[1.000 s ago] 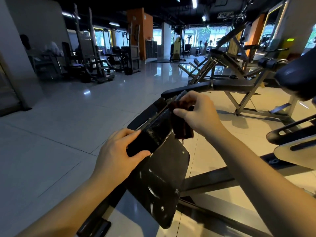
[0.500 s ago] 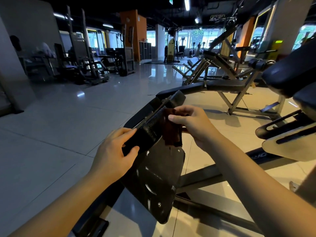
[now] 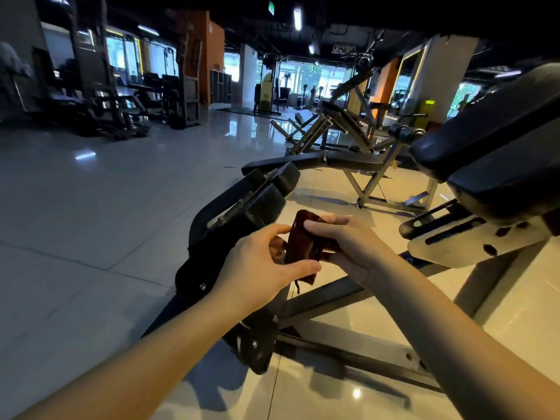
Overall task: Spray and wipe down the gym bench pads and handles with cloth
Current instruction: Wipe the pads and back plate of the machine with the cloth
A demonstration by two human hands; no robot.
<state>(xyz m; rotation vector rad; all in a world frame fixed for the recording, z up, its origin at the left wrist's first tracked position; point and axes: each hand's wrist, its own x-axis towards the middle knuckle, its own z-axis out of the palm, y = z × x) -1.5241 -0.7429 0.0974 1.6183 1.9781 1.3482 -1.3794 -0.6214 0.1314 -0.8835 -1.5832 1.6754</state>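
Half a second ago the left hand [image 3: 260, 265] was gripping the black textured pad [image 3: 263, 204] of the machine arm, and the right hand [image 3: 348, 247] was pressing the small dark red cloth [image 3: 303, 244] on it. Now both hands are holding the cloth together, just beside the near end of the pad. The left thumb and fingers are pinching its lower edge, and the right fingers are curling round its far side. The glossy pale tiled floor [image 3: 91, 222] is lying open on the left. The large black bench cushion [image 3: 500, 165] is standing near on the right.
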